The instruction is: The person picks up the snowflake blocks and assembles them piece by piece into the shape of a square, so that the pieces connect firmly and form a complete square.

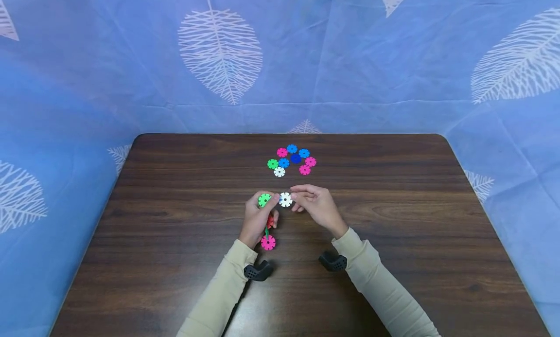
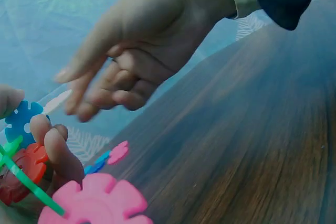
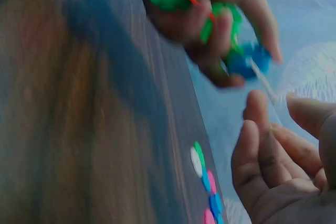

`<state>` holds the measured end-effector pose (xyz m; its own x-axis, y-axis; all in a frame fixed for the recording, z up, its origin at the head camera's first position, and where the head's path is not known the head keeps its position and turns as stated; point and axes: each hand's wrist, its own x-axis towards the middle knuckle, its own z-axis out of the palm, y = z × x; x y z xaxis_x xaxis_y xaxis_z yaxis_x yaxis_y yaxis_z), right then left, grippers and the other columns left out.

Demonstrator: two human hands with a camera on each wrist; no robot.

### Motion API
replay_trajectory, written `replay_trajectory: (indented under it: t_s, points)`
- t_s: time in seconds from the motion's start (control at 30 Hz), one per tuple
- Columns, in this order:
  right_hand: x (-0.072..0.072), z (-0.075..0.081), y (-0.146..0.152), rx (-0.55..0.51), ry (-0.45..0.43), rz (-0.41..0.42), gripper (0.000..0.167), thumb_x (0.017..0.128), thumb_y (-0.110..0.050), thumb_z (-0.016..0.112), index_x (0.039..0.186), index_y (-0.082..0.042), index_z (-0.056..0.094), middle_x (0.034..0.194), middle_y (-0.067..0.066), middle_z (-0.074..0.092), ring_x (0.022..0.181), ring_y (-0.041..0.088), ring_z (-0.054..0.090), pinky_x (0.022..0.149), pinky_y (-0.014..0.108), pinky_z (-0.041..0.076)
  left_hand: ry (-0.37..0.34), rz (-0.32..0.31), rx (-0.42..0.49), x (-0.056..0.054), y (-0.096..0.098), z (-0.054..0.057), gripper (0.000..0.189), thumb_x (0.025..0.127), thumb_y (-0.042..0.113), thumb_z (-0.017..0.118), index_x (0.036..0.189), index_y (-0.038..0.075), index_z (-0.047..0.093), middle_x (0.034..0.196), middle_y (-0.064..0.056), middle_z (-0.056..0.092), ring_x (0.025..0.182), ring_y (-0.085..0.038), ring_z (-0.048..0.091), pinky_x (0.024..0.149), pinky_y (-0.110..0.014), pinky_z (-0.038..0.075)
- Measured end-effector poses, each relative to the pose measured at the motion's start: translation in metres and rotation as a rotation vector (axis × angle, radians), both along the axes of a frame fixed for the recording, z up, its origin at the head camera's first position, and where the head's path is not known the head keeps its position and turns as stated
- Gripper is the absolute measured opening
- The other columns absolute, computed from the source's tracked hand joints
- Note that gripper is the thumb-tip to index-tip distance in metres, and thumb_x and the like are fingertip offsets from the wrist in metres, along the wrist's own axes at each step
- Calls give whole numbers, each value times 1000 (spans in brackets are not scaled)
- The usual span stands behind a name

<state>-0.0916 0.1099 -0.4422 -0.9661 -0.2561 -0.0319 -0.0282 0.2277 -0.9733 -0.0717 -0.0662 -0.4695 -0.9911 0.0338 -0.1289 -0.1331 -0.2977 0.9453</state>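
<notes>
My left hand (image 1: 253,221) holds a joined chain of notched plastic discs, the blue disc (image 2: 24,120) pinched at its thumb. A white disc (image 1: 286,199) sticks out from the blue one towards the right. On the hand's other side shows a green disc (image 1: 264,200). Lower in the chain are a red disc (image 2: 35,162), a green disc seen edge-on (image 2: 32,185) and a pink disc (image 2: 100,203). My right hand (image 1: 323,208) is beside the white disc, its thumb and fingers parted and loosely bent. The wrist views show nothing gripped in it.
Farther back on the brown wooden table (image 1: 393,181) lies a loose group of discs: several blue and pink ones, a green disc (image 1: 272,164) and a white disc (image 1: 279,172). A blue cloth with leaf prints (image 1: 350,60) hangs behind the table.
</notes>
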Motion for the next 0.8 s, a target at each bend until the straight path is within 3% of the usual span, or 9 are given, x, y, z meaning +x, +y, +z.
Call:
replay_trajectory:
  t_s: [0.17, 0.3, 0.37, 0.47, 0.57, 0.63, 0.67, 0.8]
  points:
    - [-28, -3, 18, 117, 39, -67, 31, 92, -20, 62, 108, 7, 63, 92, 25, 69, 68, 16, 69, 67, 37, 59, 2, 9, 0, 0, -6, 1, 19, 92, 21, 62, 92, 5, 52, 48, 2, 49, 37, -8, 44, 34, -22, 39]
    - [-55, -6, 32, 327, 96, -173, 25, 91, -21, 63, 102, 2, 67, 87, 21, 71, 67, 22, 70, 62, 28, 57, -10, 7, 7, 0, -8, 0, 19, 93, 22, 61, 91, 7, 49, 48, 2, 49, 37, -8, 44, 35, -22, 38]
    - [-68, -8, 37, 414, 104, -221, 24, 91, -22, 64, 101, 0, 68, 85, 18, 72, 71, 26, 70, 64, 29, 55, -17, 8, 10, 1, -8, 0, 20, 93, 23, 61, 91, 8, 48, 47, 2, 48, 37, -8, 44, 34, -22, 38]
    - [-84, -12, 42, 484, 73, -277, 27, 90, -24, 65, 101, 0, 68, 87, 18, 72, 79, 30, 69, 81, 39, 51, -23, 5, 14, 1, -7, -1, 20, 94, 23, 60, 91, 7, 47, 48, 2, 48, 37, -9, 44, 35, -22, 38]
    - [-98, -17, 42, 508, 25, -311, 30, 89, -26, 66, 102, 2, 66, 92, 20, 71, 89, 33, 65, 104, 47, 38, -35, -5, 5, 1, -7, -2, 21, 94, 24, 59, 92, 7, 46, 48, 2, 48, 37, -9, 44, 35, -22, 38]
    - [-104, -20, 40, 535, -2, -325, 33, 89, -28, 66, 103, 2, 65, 96, 20, 70, 95, 33, 62, 108, 48, 33, -42, -11, 2, 1, -7, -3, 22, 95, 24, 59, 92, 7, 46, 49, 1, 47, 38, -9, 44, 35, -22, 38]
    - [-106, -21, 38, 549, -8, -330, 34, 88, -29, 66, 103, 2, 65, 97, 21, 70, 96, 33, 62, 108, 47, 34, -43, -10, 3, 1, -7, -3, 22, 95, 24, 59, 92, 7, 46, 48, 1, 47, 37, -9, 44, 35, -22, 38]
    - [-114, -20, 27, 632, -6, -376, 39, 84, -36, 71, 99, -1, 66, 95, 19, 70, 92, 33, 62, 87, 45, 51, -40, 5, 19, 0, -6, -3, 19, 94, 21, 59, 91, 7, 46, 47, 1, 47, 37, -9, 44, 34, -22, 37]
